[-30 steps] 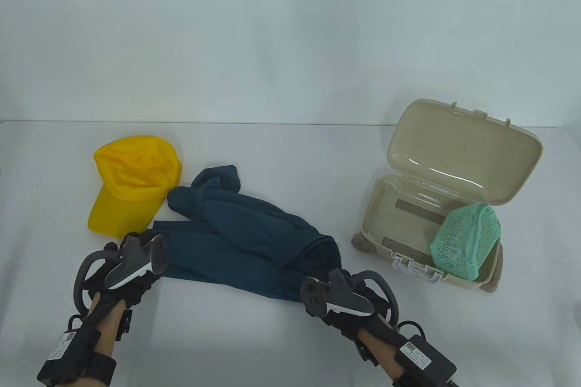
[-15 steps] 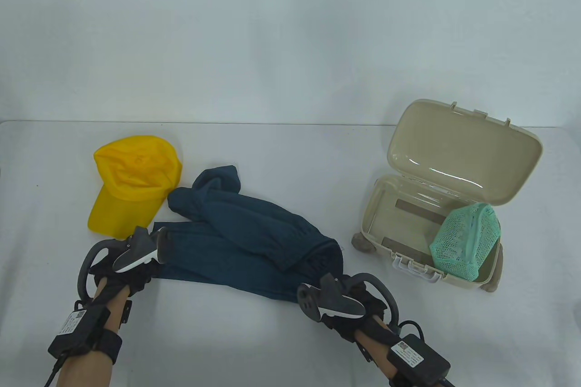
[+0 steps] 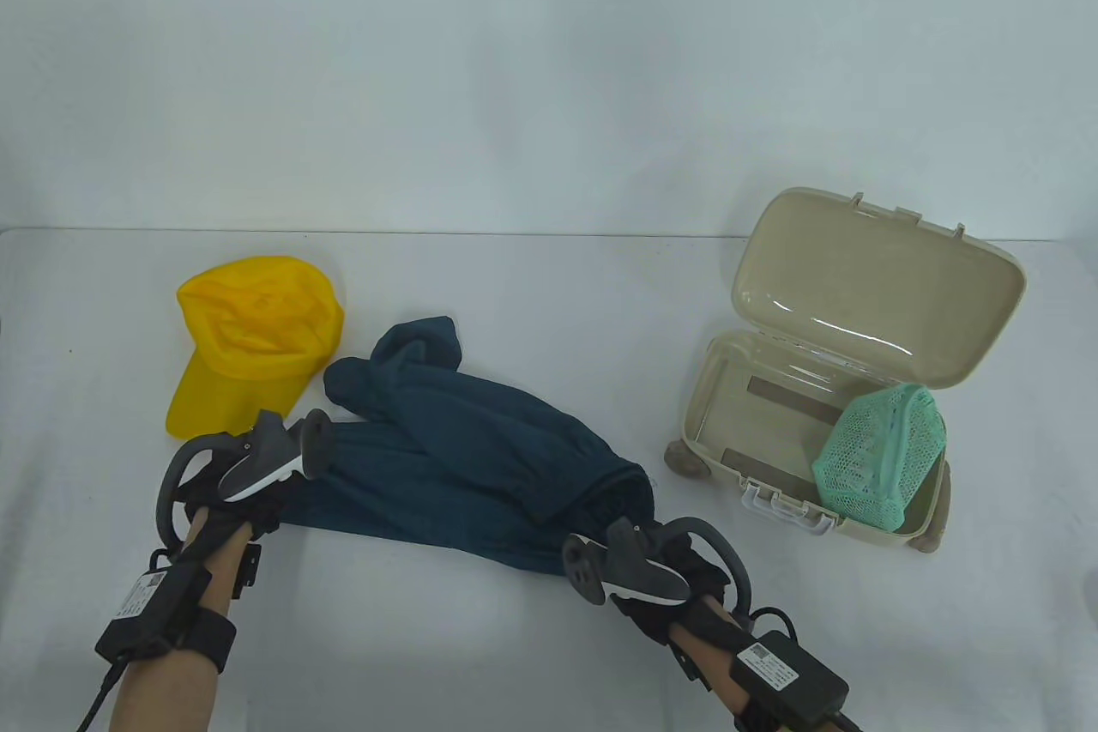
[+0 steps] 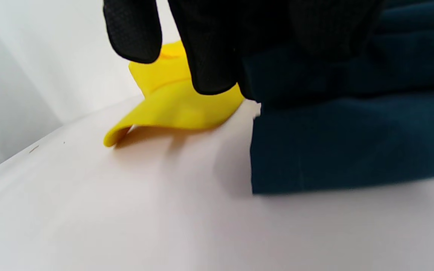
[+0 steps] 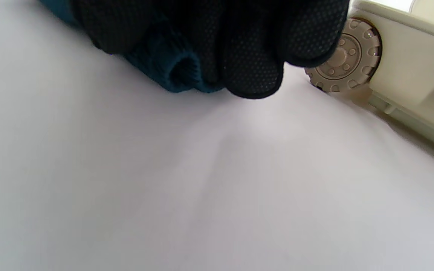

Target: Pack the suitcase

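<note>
Dark teal trousers (image 3: 480, 457) lie crumpled across the middle of the table. My left hand (image 3: 249, 492) grips their left end; the left wrist view shows my fingers (image 4: 209, 49) closed on the teal cloth (image 4: 352, 143). My right hand (image 3: 660, 569) grips the waistband end; the right wrist view shows my fingers (image 5: 254, 56) curled around the ribbed teal edge (image 5: 179, 71). A beige toy suitcase (image 3: 729, 397) stands open at the right, with a green mesh pouch (image 3: 883, 457) in its near right corner. A yellow cap (image 3: 249, 346) lies at the left.
The suitcase lid (image 3: 875, 286) stands up at the back. Its wheel (image 5: 343, 56) is close to my right fingers. The cap's brim (image 4: 171, 109) lies just behind my left hand. The white table (image 3: 515, 646) runs to a pale backdrop.
Both hands have stayed on the trouser ends. The left hand has shifted slightly away from me and the right hand towards me, and the cloth has shifted a little rightward.
</note>
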Motion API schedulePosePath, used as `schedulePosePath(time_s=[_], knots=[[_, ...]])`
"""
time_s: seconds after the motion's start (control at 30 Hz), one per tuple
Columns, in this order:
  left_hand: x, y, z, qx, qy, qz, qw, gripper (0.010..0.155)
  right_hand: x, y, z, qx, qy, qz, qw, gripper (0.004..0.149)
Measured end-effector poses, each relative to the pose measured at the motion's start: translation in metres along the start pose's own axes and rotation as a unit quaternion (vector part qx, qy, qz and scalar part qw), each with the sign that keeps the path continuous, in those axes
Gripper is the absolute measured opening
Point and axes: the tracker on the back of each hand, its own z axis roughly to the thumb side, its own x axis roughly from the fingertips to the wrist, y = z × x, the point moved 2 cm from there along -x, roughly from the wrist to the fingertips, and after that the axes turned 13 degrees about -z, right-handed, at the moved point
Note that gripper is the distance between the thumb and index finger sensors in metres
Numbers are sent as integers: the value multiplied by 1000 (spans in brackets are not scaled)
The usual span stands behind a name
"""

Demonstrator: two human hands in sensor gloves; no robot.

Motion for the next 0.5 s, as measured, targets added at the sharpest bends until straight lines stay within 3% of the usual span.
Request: schedulePosePath(time_s=[0.13, 0.23, 0.5], knots=[[16, -12, -4, -6, 8, 14, 1000, 42, -1, 10, -12, -31, -24, -17, 999, 45], [26, -11, -3, -18, 18, 0, 1000, 43, 0, 23, -19, -38, -36, -42, 998, 44], [55, -10, -5, -26, 43, 27, 998, 43, 11, 67, -42, -71, -45, -86, 993, 44]])
